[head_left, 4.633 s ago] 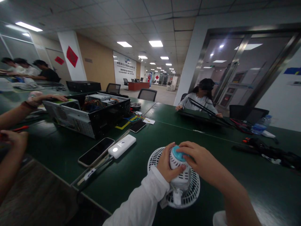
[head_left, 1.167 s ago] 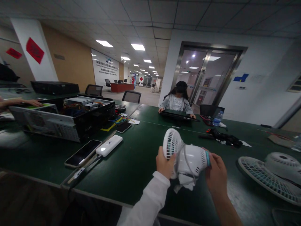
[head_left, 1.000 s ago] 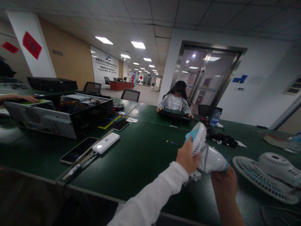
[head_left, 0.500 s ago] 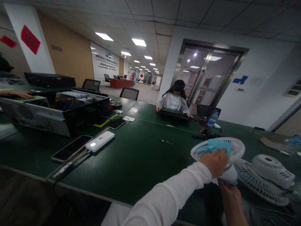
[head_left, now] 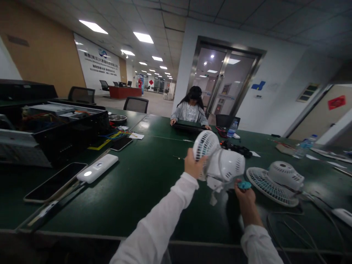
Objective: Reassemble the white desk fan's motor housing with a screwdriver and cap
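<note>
Gripping white fan in left hand, pinching teal cap in right hand at fan's four o'clock.

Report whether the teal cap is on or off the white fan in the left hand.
Off: the right hand holds the teal cap apart from the white fan, which the left hand grips.

Held fan, smooth glossy plastic; tabletop, smooth, softly glossy; computer case, bare metal side; sleeves, matt creased cloth.
</note>
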The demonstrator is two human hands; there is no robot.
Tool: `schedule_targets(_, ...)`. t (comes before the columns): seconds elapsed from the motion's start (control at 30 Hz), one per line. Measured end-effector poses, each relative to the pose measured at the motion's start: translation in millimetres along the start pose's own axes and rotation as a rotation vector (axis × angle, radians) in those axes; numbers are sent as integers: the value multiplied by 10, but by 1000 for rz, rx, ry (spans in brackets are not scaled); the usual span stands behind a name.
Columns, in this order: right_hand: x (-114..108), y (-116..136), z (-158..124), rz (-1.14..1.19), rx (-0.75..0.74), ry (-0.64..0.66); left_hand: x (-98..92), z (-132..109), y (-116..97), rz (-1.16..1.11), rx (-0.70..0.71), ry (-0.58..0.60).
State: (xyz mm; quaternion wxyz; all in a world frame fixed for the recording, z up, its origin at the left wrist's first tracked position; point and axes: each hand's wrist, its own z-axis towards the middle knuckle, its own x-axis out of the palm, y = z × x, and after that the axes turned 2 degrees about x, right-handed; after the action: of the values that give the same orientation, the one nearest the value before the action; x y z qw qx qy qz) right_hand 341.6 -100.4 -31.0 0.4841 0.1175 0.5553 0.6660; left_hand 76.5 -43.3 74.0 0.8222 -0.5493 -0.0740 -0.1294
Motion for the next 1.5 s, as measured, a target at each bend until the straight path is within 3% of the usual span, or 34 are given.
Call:
schedule_targets(0.17,221,-48,126,-119,215,-179,-1001,-59,-79,-239,-275,-261)
schedule_targets(0.3,298,-73,119,-231,279,-212,-1717,-258,-57,-279,-495,-393)
schedule_targets(0.4,312,-37,152,-310,276,-211,-2062,-374,10,-254,-604,-426)
schedule_targets(0.53,349,45,154,-433,208,-212,-2306,-417,116,-160,-636,-400)
schedule_targets(0.73,532,110,-73,-669,-96,51,-2446,-321,206,162,-394,-407)
schedule_targets(0.87,625,112,-193,-802,-204,151,-2348,-236,99,317,-172,-381)
schedule_targets(0.97,698,134,-205,-848,-279,225,-2179,-183,-20,349,-54,-258)
schedule_targets(1.1,846,198,-176,-886,-403,409,-1986,-123,-50,371,91,40)
schedule_targets(1.23,959,281,-150,-961,-426,534,-1926,-88,26,365,33,159)
schedule_targets(1.5,1017,594,-221,-1046,-360,598,-1890,-157,-41,340,-100,205)
